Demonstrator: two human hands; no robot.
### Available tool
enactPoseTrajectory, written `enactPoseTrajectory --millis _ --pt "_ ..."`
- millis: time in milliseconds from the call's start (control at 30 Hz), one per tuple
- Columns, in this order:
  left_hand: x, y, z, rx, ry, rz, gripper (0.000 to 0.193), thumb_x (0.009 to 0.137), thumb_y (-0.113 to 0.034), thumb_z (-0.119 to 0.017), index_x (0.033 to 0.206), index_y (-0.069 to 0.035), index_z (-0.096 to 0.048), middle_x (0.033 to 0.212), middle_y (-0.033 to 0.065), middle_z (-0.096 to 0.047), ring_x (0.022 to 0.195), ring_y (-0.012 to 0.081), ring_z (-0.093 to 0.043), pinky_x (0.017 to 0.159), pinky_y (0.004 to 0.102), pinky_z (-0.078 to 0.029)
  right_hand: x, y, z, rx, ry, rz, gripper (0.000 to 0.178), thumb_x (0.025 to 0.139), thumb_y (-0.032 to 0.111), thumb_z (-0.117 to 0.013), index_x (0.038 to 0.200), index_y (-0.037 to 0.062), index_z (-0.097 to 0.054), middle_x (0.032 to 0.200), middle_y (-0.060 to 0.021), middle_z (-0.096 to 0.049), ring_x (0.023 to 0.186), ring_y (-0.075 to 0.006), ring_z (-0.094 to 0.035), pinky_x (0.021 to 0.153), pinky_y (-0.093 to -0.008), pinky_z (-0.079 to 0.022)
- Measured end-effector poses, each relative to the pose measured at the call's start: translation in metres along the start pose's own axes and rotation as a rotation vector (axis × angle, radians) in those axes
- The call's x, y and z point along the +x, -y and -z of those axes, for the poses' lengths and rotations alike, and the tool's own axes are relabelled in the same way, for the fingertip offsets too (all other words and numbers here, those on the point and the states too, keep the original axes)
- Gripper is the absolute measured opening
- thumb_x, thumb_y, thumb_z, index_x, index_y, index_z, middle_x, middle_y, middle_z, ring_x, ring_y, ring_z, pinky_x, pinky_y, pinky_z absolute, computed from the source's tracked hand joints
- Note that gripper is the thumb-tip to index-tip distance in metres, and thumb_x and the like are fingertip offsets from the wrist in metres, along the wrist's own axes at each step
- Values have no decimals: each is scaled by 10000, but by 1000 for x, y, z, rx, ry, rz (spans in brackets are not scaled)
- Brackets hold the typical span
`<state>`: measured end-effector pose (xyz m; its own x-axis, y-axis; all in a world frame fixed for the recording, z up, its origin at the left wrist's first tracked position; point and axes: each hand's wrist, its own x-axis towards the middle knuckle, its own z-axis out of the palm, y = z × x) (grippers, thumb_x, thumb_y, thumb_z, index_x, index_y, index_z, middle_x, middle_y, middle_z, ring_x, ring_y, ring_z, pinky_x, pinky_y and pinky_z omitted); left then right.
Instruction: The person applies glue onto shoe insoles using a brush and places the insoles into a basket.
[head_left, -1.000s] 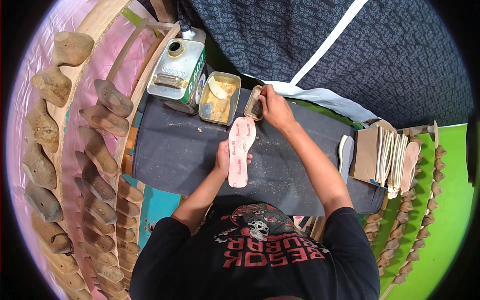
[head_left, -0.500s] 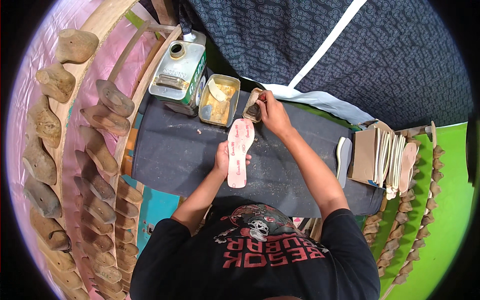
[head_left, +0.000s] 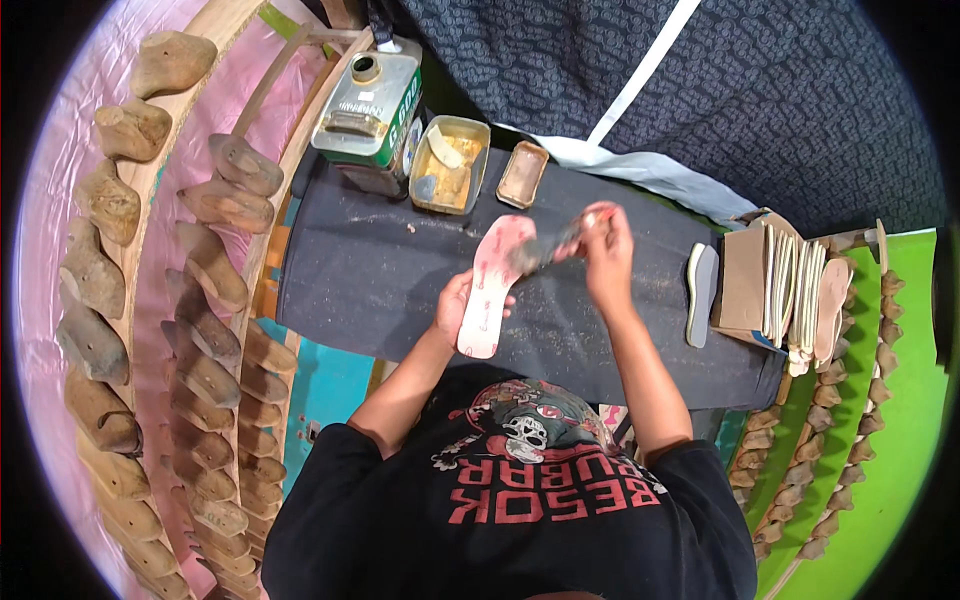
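Small red script (head_left: 488,317) is running along the pink insole (head_left: 485,290), large red block letters (head_left: 515,507) are spanning the black shirt (head_left: 420,560), and pale characters (head_left: 405,105) are standing on the metal can's (head_left: 375,98) green side.

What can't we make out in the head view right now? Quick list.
All in the head view:
- Tip of the tool in the right hand: blurred, so contact with the insole is unclear.
- Left hand: palm and much of the fingers hidden under the insole.
- Contents of the can: metal walls hide them.
- Rows of wooden foot shapes: ends cut off by the lower edge.
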<state>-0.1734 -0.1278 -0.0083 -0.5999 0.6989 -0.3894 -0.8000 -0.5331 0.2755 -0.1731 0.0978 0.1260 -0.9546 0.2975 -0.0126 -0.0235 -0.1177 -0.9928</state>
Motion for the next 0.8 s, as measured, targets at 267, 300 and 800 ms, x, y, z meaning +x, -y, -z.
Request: enactPoseTrajectory --millis 267,300,800 --pt "4 9 -58 -182 345 23 510 1058 -433 -362 1354 -66 -558 1214 121 -676 1008 259 -687 840 387 -585 -65 31 -17 -623 142 461 262 929 18 -631 1144 -12 -484 964 -194 -637 819 -326 -689 719 -395 -545" --pt "6 10 -76 -188 37 47 523 1056 -453 -365 1350 -64 -553 1176 132 -685 961 282 -696 815 404 -589 -72 37 -18 -651 210 522 277 915 14 -643 1142 -11 -487 965 -187 -638 813 -331 -686 716 -398 -546" --pt "17 16 -123 -160 550 125 515 1062 -415 -355 1345 -32 -552 1210 140 -670 1066 246 -660 973 413 -523 -96 75 -4 -668 315 733 339 828 -35 -679 1100 -31 -475 896 -146 -598 726 -329 -636 667 -395 -527"
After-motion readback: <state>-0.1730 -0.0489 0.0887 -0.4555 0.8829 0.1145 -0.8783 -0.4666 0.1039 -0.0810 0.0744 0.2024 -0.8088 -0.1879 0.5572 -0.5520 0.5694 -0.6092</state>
